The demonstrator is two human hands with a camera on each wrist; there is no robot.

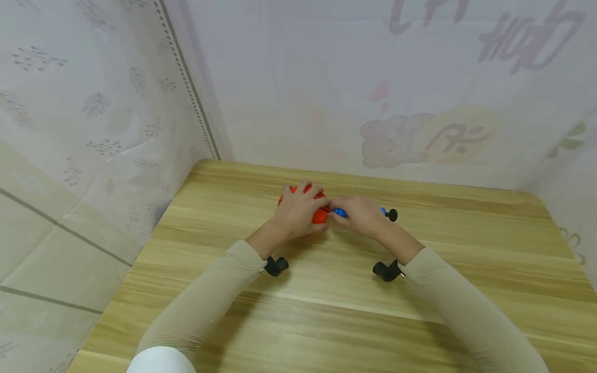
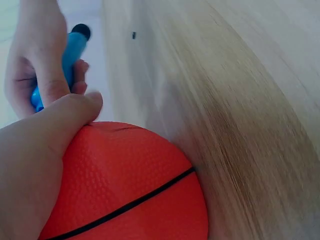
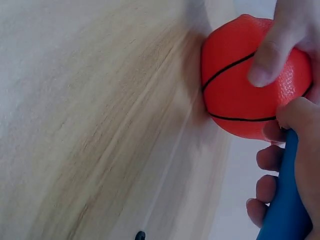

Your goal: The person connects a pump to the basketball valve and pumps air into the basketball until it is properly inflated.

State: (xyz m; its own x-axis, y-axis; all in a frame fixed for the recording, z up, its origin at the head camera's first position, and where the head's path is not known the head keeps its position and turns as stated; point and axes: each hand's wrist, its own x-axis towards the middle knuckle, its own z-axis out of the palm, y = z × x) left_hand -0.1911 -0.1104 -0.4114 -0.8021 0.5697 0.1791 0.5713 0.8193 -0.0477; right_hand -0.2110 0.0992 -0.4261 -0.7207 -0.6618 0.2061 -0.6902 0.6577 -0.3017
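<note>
A small orange-red toy basketball [image 1: 320,216] with black lines sits on the wooden table, dented out of round near its top in the right wrist view. My left hand [image 1: 296,210] grips it from above, fingers spread and bent over it. In my right hand [image 1: 361,215] is a blue hand pump [image 3: 285,210], fingers wrapped round its barrel. The pump's black end knob [image 1: 393,215] points right, away from the ball. Its front end meets the ball's side, where thumb and fingertips pinch close to the surface. Those fingers hide the exact contact point.
The wooden table [image 1: 326,321] reaches a patterned curtain [image 1: 289,93] at the back and left. A black wrist-camera piece [image 1: 276,267] sits under the left wrist, another [image 1: 388,271] under the right. A tiny dark object [image 2: 134,35] appears in the left wrist view.
</note>
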